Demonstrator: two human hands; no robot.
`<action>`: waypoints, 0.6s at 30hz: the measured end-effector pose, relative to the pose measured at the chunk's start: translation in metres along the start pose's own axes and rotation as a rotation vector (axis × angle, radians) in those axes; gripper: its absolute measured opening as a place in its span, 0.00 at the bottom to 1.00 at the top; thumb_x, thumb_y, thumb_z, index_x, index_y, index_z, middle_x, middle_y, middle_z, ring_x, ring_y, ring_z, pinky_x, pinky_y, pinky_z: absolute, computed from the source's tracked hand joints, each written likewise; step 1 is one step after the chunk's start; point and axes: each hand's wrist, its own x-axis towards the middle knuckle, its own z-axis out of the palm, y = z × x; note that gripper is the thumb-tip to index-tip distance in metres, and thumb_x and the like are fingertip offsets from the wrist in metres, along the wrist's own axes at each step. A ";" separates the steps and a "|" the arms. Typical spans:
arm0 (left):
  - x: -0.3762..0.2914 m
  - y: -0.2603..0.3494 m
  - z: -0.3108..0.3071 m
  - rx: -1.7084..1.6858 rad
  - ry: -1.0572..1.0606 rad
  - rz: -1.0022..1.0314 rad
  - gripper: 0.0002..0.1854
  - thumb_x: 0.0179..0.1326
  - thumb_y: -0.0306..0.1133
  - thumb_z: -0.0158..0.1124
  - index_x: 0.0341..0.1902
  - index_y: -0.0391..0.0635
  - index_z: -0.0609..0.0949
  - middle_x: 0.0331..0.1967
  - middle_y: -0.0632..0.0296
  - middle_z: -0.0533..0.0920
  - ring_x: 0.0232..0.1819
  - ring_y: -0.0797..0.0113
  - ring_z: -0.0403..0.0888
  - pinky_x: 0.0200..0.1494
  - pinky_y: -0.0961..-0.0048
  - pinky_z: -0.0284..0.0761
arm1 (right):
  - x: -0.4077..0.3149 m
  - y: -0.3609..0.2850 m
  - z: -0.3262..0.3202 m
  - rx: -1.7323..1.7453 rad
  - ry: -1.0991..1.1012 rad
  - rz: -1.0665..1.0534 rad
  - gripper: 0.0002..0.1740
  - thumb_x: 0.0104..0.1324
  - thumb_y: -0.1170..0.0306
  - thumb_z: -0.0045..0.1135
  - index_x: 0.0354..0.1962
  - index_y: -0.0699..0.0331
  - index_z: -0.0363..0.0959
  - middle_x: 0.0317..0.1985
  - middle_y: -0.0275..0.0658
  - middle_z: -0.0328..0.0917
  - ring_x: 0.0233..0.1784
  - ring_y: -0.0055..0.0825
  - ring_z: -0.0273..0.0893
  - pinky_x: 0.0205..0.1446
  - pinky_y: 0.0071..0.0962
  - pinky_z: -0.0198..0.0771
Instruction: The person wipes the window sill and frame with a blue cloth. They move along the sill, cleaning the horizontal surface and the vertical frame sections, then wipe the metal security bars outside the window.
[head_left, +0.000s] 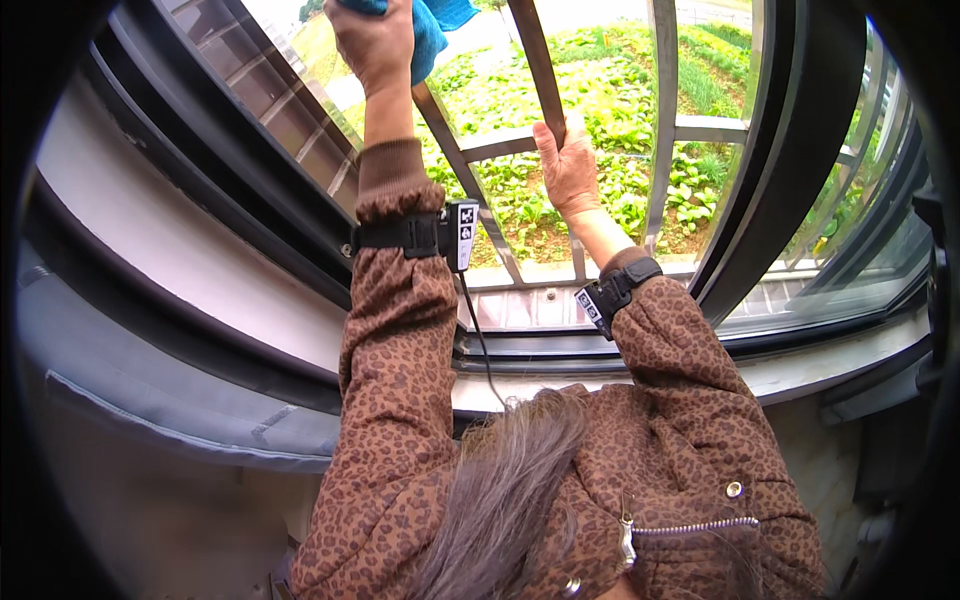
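Note:
My left hand (375, 45) reaches up to the top edge of the view, closed on a blue cloth (429, 49). Part of the cloth hangs down beside the wrist, in front of a metal bar (480, 191) of the window guard. My right hand (571, 171) is wrapped around another upright bar (537, 56), its thumb on the left side. The upper end of the cloth and some left fingertips are cut off by the frame. Both arms extend through the open window, over the sill track (540, 345).
A dark window frame (799, 150) with glass stands to the right. On the left are another dark frame (225, 142), a pale sill (187, 240) and grey-blue fabric (187, 401). A black cable (480, 337) runs from the left wrist device (463, 236). Leafy plants (615, 105) grow outside.

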 end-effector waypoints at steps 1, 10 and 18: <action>-0.007 -0.002 -0.009 -0.038 -0.115 -0.145 0.21 0.55 0.37 0.75 0.45 0.36 0.78 0.38 0.55 0.84 0.39 0.67 0.82 0.45 0.67 0.78 | 0.000 0.000 0.001 -0.022 0.001 0.004 0.27 0.71 0.45 0.51 0.46 0.64 0.68 0.34 0.49 0.80 0.39 0.53 0.79 0.41 0.44 0.73; -0.214 0.034 -0.078 -0.286 -0.269 -0.765 0.17 0.69 0.42 0.56 0.49 0.38 0.77 0.41 0.58 0.82 0.42 0.64 0.79 0.52 0.68 0.73 | 0.001 0.004 0.007 -0.043 -0.024 0.063 0.26 0.73 0.48 0.48 0.50 0.64 0.67 0.38 0.53 0.80 0.42 0.56 0.79 0.43 0.46 0.73; -0.081 0.015 -0.036 -0.055 -0.241 -0.369 0.39 0.55 0.53 0.72 0.56 0.32 0.70 0.42 0.42 0.82 0.44 0.44 0.81 0.49 0.55 0.75 | 0.001 0.012 0.008 -0.121 -0.035 0.026 0.32 0.73 0.45 0.44 0.56 0.66 0.64 0.39 0.57 0.80 0.42 0.59 0.78 0.42 0.48 0.73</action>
